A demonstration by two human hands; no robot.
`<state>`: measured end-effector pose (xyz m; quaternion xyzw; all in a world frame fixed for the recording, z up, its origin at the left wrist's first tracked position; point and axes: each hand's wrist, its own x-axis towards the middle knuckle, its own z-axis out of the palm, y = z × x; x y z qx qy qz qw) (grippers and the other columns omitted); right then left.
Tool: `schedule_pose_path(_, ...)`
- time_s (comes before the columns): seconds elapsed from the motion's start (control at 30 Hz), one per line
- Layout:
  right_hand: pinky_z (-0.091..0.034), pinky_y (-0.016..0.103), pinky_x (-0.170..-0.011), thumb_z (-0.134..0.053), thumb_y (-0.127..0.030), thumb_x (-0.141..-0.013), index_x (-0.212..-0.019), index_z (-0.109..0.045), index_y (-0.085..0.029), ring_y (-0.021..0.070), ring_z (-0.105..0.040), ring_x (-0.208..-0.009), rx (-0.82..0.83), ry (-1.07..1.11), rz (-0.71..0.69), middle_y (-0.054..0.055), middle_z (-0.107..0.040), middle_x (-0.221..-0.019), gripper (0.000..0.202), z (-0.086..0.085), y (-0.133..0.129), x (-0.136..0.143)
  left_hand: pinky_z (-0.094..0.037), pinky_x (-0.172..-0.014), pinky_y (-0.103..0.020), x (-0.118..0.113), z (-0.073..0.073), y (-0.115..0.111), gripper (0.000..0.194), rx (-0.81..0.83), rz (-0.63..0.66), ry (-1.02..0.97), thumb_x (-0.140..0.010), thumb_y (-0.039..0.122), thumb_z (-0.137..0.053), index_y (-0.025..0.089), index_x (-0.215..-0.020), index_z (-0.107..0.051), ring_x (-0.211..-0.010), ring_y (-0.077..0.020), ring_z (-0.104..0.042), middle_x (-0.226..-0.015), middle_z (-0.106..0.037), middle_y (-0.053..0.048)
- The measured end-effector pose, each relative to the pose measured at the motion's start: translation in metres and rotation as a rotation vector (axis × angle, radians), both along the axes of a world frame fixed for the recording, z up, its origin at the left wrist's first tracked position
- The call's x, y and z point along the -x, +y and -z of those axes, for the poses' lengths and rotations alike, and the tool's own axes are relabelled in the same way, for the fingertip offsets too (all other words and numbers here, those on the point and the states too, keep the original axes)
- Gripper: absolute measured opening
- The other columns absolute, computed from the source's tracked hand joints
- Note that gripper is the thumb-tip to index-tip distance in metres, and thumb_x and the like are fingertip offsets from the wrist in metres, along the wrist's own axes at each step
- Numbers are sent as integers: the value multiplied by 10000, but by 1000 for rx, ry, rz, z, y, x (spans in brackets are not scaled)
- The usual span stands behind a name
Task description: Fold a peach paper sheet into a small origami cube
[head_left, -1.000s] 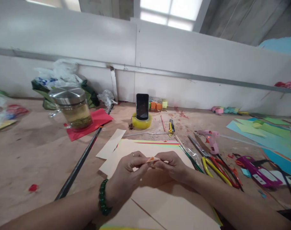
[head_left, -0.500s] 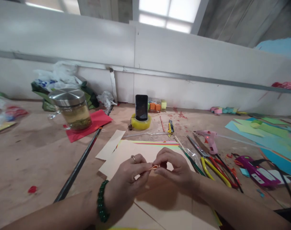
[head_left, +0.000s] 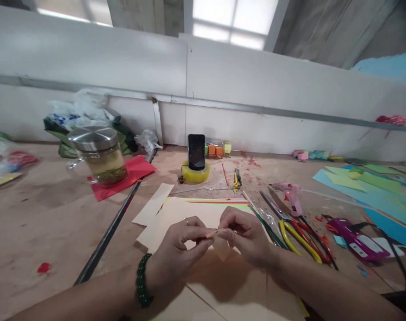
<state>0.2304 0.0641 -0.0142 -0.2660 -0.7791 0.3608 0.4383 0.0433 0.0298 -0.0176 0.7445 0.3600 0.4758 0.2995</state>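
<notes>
Between my fingertips is a small piece of peach paper (head_left: 212,233), pinched from both sides. My left hand (head_left: 186,240), with a ring and a green bead bracelet (head_left: 143,281), grips its left end between thumb and forefinger. My right hand (head_left: 246,236) pinches the right end, the thumb lying along it. Most of the paper is hidden by the fingers, so its full shape cannot be made out. Below both hands lies a stack of peach paper sheets (head_left: 236,285), with coloured sheet edges showing at the back.
To the right lie scissors (head_left: 272,205), yellow-handled pliers (head_left: 299,240), a pink glue gun (head_left: 291,196) and a purple device (head_left: 358,240) with cords. A phone (head_left: 196,151) stands in a yellow tape roll (head_left: 196,173). A lidded glass mug (head_left: 105,160) sits on red paper (head_left: 139,171) at left.
The looped end of the paper seen between my fingers now appears flattened. My right fingers have curled in closer, and the thumb has moved onto the paper.
</notes>
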Motion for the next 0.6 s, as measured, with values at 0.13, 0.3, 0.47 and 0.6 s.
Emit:
schedule_pose_path(0.13, -354, 208, -440, -622, -529, -845, -681, -585, -166, 81, -438, -497, 139, 26, -2, -6, -521, -615, 400, 3, 2, 2, -464, -596, -217, 1, -1, 0, 177, 60, -3, -23, -830, 194, -607, 156, -761, -766, -612, -130, -594, -645, -668, -49)
schedule_pose_path(0.3, -330, 198, -428, -648, -531, -818, -676, -577, -162, 74, -407, -494, 242, 46, -51, -23, -488, -604, 403, 3, 2, 3, -415, -549, -193, 1, -3, -3, 259, 13, 4, -14, -855, 181, -561, 152, -644, -708, -560, -102, -539, -592, -618, -20)
schedule_pose_path(0.47, -294, 197, -426, -681, -525, -789, -660, -559, -164, 70, -369, -493, 335, 55, -71, -38, -457, -583, 403, 4, 2, 3, -395, -555, -206, 1, -5, -5, 372, 41, 20, 37, -879, 222, -523, 154, -522, -600, -559, -105, -507, -561, -552, -7)
schedule_pose_path(0.6, -336, 211, -489, -678, -592, -760, -673, -540, -170, 84, -405, -542, 347, 50, -92, -30, -482, -611, 452, 7, 4, 4, -396, -567, -228, 3, -8, -3, 388, 162, -4, -21, -864, 311, -545, 162, -508, -584, -561, -117, -506, -550, -541, -5)
